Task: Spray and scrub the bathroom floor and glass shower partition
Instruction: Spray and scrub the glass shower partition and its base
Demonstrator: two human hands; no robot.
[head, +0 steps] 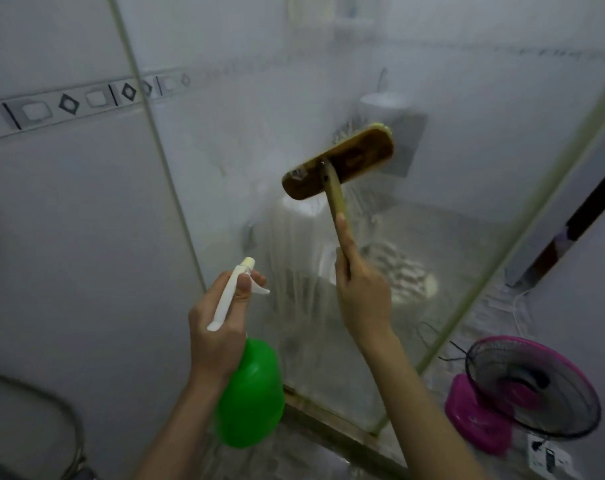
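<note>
The stiff, light brush [339, 164] is gripped low on its probably slippery handle by the right hand [361, 289]; the spray bottle [251, 393] is clasped at its neck by the left hand [218, 323], fingers curled.

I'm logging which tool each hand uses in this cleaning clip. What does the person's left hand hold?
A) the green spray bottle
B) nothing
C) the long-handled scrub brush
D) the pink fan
A: the left hand grips the white trigger head of the green spray bottle, while the right hand holds the handle of the scrub brush against the glass partition.
</note>
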